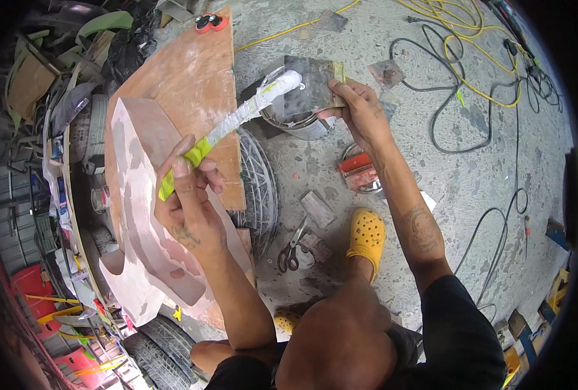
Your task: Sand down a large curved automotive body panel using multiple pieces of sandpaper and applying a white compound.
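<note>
My left hand (191, 195) is closed around the yellow-green taped end of a stick (243, 116). White paste coats much of the stick and gathers at its far tip. My right hand (362, 112) pinches the right edge of a thin, dark grey square plate (312, 78), beside a strip of yellow-green tape. The pasty tip overlaps the plate in view; whether they touch, I cannot tell. Beneath the plate stands an open metal can (310, 132), its mouth partly hidden. A pinkish-white, patchily coated shaped panel (147, 127) lies left of my left hand.
The panel rests on a wooden board (191, 78) above a tire (258, 188). Scissors (292, 250), a grey block (317, 209) and a red tool (359, 172) on a tin lie by my yellow clog (366, 234). Yellow and black cables (432, 130) cross the concrete; clutter lines the left.
</note>
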Available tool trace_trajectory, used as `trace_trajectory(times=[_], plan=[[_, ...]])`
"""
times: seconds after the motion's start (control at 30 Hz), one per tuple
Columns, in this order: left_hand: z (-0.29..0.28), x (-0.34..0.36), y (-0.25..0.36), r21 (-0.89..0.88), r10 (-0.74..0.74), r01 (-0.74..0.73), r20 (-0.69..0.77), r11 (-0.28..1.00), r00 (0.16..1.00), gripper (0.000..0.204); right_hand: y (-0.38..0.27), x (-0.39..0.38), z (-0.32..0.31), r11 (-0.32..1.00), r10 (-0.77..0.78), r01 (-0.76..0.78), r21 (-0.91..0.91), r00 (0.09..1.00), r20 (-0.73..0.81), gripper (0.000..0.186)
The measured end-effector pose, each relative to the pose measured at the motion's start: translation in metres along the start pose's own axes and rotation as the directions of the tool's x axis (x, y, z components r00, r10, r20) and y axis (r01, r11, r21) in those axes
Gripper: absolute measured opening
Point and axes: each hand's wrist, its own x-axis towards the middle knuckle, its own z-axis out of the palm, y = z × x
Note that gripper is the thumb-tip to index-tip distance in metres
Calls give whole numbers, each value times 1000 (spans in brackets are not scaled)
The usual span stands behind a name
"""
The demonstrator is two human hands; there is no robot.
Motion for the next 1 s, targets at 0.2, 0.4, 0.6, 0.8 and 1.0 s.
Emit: trace_trajectory(times=[0.2,0.4,0.6,0.8,1.0], plan=[[-12,-11,-7,-139,3,-9,-43,990,999,39,-8,-12,-5,990,-22,22,136,1000,-5,24],[-15,-14,-5,-132,20,-27,-57,991,998,38,-6,-15,-3,986,-25,25,162,1000,-2,24],[-15,-15,-2,-109,33,-37,-32,993,999,37,-2,-14,-5,989,-13,13,146,1000,-5,22],[-16,-19,15,-66,119,-122,-39,990,992,39,-4,-17,-5,993,-28,28,114,1000,4,23],[-25,-15,23,-115,158,-162,-39,980,987,43,-5,-19,-11,996,-33,35,86,999,-24,22]])
